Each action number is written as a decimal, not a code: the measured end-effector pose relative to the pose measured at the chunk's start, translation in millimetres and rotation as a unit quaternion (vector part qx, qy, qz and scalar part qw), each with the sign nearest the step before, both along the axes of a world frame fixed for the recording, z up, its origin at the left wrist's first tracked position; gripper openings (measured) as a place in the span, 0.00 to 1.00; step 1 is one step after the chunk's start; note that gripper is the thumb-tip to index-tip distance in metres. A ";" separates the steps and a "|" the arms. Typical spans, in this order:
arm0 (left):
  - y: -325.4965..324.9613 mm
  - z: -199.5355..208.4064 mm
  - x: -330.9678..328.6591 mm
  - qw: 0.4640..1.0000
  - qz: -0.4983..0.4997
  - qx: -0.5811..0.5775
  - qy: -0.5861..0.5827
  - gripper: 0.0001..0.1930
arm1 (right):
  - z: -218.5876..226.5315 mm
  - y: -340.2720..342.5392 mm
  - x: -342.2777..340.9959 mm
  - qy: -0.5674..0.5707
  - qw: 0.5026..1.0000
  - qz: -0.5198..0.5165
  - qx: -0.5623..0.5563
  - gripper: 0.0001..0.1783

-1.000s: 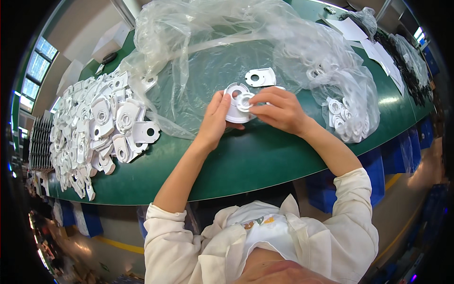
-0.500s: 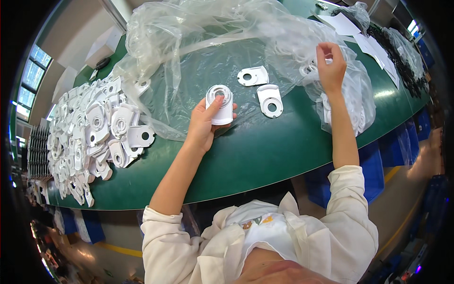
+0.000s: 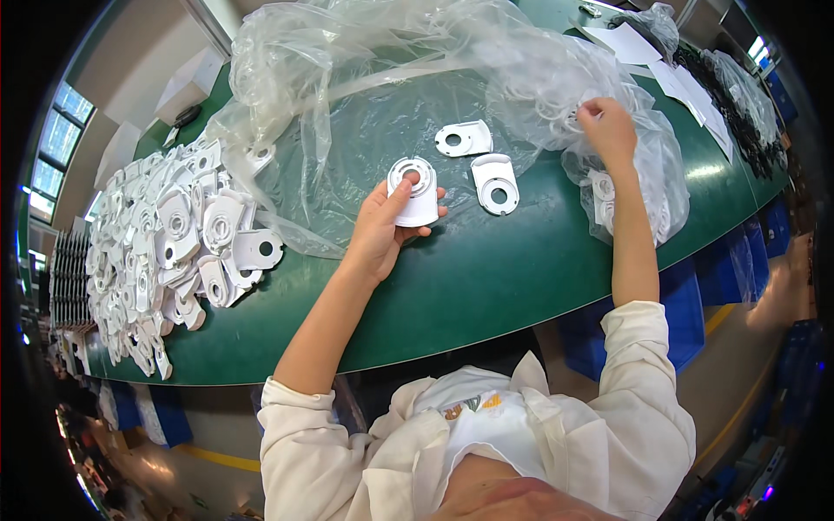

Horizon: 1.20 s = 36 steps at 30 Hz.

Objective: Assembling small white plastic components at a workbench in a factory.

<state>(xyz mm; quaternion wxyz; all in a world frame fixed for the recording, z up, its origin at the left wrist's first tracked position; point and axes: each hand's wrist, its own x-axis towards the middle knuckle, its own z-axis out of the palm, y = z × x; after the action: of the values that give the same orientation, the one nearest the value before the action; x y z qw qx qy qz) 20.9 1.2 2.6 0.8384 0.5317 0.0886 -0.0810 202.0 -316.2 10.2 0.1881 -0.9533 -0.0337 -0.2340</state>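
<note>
My left hand (image 3: pixel 378 227) is wrapped round a white plastic housing (image 3: pixel 420 207) with a round ringed opening, its thumb lying at the opening. Over on the right, my right hand (image 3: pixel 610 132) is closed, fingertips pinched together at the clear plastic bag (image 3: pixel 665 165) of white rings. Whatever those fingertips grip is too small to make out. Two more white housings lie flat between my hands: one sideways (image 3: pixel 464 139) farther off, the other (image 3: pixel 496 185) nearer with its round hole toward me.
A large heap of white housings (image 3: pixel 178 230) covers the left of the green table (image 3: pixel 486 286). Clear plastic sheeting (image 3: pixel 365 52) is bunched across the back. Papers (image 3: pixel 686 87) and dark cords (image 3: pixel 738 113) lie at far right. A blue bin (image 3: pixel 669 330) stands below the table edge.
My right hand has come down and nearer to the bag of rings, its fingers closing further. My left hand has shifted slightly right with the housing, turning it a little.
</note>
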 end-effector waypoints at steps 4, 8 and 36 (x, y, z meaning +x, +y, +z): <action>2.5 -2.0 0.1 1.000 0.002 -0.009 0.004 0.18 | 7.6 -27.5 15.2 -0.153 0.972 0.020 0.178 0.13; 2.0 -2.6 0.7 0.999 -0.014 -0.036 -0.002 0.18 | 6.5 -32.1 26.6 -0.249 0.912 0.032 0.324 0.12; -5.4 -1.8 0.0 0.996 -0.070 -0.046 -0.027 0.19 | 5.7 -24.7 22.3 -0.078 0.709 0.200 0.672 0.07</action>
<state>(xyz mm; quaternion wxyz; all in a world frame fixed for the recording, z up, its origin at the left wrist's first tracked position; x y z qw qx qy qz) 20.9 -4.2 0.8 0.8564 0.4994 0.0249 -0.1287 224.3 -340.9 15.9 0.8178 -0.5247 -0.0720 -0.2251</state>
